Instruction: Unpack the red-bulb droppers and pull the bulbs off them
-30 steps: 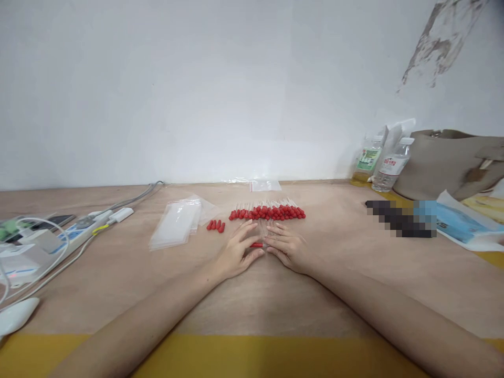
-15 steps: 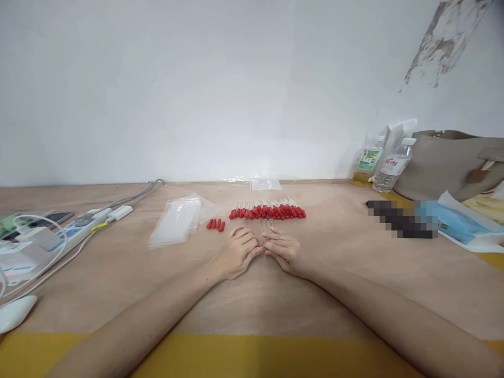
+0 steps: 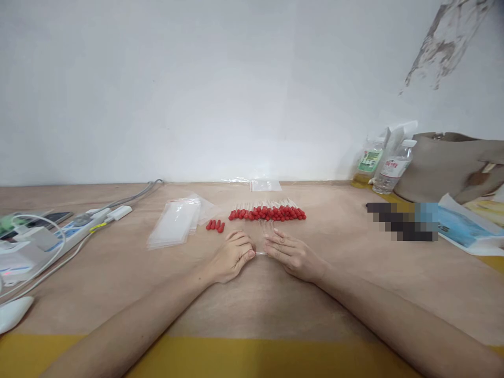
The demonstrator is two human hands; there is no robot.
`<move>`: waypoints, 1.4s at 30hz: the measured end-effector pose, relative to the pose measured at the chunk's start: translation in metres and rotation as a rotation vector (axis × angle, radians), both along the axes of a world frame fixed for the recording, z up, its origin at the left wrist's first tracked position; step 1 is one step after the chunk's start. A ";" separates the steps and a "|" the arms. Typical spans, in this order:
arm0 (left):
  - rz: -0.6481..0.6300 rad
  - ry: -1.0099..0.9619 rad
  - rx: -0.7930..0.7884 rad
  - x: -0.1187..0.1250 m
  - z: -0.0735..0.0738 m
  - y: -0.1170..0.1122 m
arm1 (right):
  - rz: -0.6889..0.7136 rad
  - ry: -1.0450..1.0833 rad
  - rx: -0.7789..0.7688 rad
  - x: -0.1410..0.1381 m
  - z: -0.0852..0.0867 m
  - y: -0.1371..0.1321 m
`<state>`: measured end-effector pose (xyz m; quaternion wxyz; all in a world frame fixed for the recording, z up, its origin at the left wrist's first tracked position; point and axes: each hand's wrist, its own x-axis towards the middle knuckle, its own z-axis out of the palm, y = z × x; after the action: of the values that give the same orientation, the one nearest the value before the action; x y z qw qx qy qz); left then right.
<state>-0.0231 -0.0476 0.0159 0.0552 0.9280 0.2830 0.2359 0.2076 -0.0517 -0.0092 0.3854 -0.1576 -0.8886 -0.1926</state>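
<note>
Several thin, clear glass tubes [image 3: 265, 229] lie between my two hands, pointing away from me; their near ends are partly covered by fingers. My left hand [image 3: 235, 255] is curled at their left side, thumb pressed against the fingers. From the right, my right hand [image 3: 293, 256] has its longer fingers laid against the same tubes. Just beyond sits a dense row of droppers [image 3: 271, 212] with red bulbs toward me and clear stems toward the wall. Several loose red rubber bulbs [image 3: 215, 226] stand in a short line beyond my left hand.
A stack of clear plastic bags [image 3: 173, 223] lies left of the bulbs, another small bag [image 3: 266, 185] by the wall. A power strip [image 3: 74, 231] with cables is at far left. Bottles [image 3: 394, 165], a grey-beige bag [image 3: 444, 165] and a blue packet [image 3: 464, 226] stand right.
My hands have moved slightly apart and a little nearer to me, so more of the glass tubes' near ends shows between them. The droppers and bulbs stay where they were.
</note>
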 end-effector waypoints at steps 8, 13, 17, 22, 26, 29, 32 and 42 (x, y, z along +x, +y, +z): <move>0.554 -0.230 -0.046 -0.040 0.019 0.031 | -0.535 0.223 -0.314 0.017 -0.001 0.017; 0.838 -0.245 -0.028 -0.072 0.020 0.061 | -0.648 0.210 -0.495 0.009 0.000 0.026; 0.886 -0.194 0.014 -0.084 0.006 0.074 | -0.700 0.233 -0.502 0.003 0.001 0.028; 0.860 -0.111 -0.005 -0.082 -0.003 0.075 | -0.629 0.183 -0.458 0.000 -0.002 0.024; 0.858 -0.139 0.050 -0.079 0.000 0.068 | -0.583 0.140 -0.435 -0.001 0.000 0.018; 0.815 -0.137 0.192 -0.072 0.002 0.060 | -0.555 0.115 -0.421 -0.002 0.003 0.013; 0.735 -0.126 0.237 -0.059 0.002 0.057 | -0.547 0.103 -0.421 -0.002 0.004 0.011; 0.774 0.015 0.114 -0.015 0.004 0.087 | -0.545 0.161 -0.487 0.003 0.000 0.017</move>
<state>-0.0378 0.0393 0.0203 -0.0914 0.7560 0.5989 0.2480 0.2102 -0.0349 -0.0092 0.3398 -0.4900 -0.8007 -0.0582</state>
